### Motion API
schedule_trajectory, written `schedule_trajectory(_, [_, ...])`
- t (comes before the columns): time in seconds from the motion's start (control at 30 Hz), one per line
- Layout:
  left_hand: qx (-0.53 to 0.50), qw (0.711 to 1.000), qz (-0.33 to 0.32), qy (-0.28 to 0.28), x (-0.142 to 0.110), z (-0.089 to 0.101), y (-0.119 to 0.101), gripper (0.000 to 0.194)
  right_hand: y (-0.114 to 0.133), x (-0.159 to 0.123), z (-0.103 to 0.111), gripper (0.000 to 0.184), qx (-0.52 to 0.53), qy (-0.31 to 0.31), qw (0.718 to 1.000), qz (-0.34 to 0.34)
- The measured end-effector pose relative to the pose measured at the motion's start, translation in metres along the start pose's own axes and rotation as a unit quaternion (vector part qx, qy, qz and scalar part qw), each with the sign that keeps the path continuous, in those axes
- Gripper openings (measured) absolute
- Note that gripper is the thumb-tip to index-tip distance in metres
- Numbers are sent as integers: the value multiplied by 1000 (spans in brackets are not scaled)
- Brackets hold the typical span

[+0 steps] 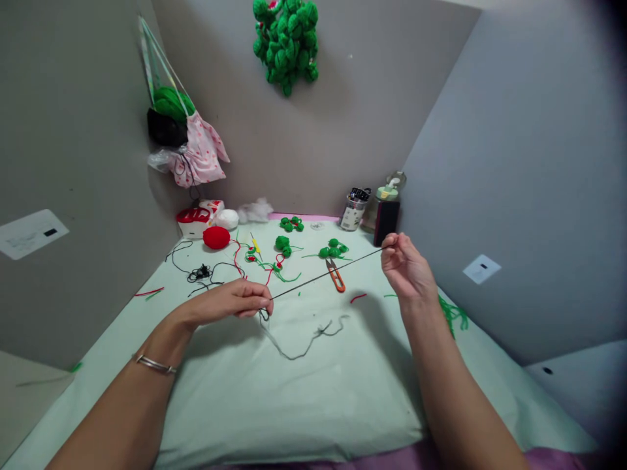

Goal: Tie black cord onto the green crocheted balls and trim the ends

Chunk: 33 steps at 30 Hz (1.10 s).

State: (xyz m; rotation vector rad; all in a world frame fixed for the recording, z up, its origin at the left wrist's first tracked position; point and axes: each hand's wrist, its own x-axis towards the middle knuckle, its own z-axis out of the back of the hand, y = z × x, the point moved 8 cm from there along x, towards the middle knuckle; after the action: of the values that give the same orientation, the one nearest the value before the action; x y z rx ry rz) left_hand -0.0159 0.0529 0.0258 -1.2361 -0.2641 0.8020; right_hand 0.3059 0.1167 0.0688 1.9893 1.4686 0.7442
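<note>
A black yarn (326, 274) runs taut between my two hands, rising toward the right. My left hand (245, 299) is closed in a pinch on its lower end, and a small loop hangs under the fingers. From there a loose dark tail curls over the pale green cloth. Higher up, my right hand (405, 264) pinches the other end between thumb and fingers. Behind the stretched yarn lie orange-handled thread snips (337, 277), blades pointing away. Green crocheted pieces (333, 249) rest just beyond the snips.
A red yarn ball (216, 237), a white ball (226, 219) and tangled black yarn (200, 273) are at the left. A yellow crochet hook (256, 247) lies among green pieces. A pen cup (353, 212) and a dark phone-like block (386, 222) stand back right. Green crochet (287, 46) hangs above.
</note>
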Motion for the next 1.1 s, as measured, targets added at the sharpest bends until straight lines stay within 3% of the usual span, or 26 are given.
schedule_trajectory(0.13, [15, 1000, 22, 7, -2, 4, 7, 32, -2, 1, 3, 26, -9, -27, 1000, 4])
schedule_trajectory(0.3, [40, 999, 23, 2, 0, 4, 10, 37, 1, -1, -1, 25, -16, -12, 1000, 17])
schedule_trajectory(0.5, [47, 998, 30, -10, 0, 8, 12, 37, 9, 5, 11, 27, -16, -24, 999, 38])
schedule_trajectory(0.67, [39, 997, 40, -54, -7, 23, 17, 32, 15, 13, 25, 29, -3, -46, 997, 58])
schedule_trajectory(0.77, [36, 993, 47, -103, -16, 40, 20, 32, 28, 23, 46, 29, -13, -58, 994, 94])
schedule_trajectory(0.93, [22, 973, 12, -231, -37, 78, 23, 28, 66, 43, 80, 40, -103, -21, 975, 197])
schedule_trajectory(1.1, [-124, 912, -102, -378, -69, 109, 17, 18, 74, 51, 99, 43, -104, -50, 974, 197])
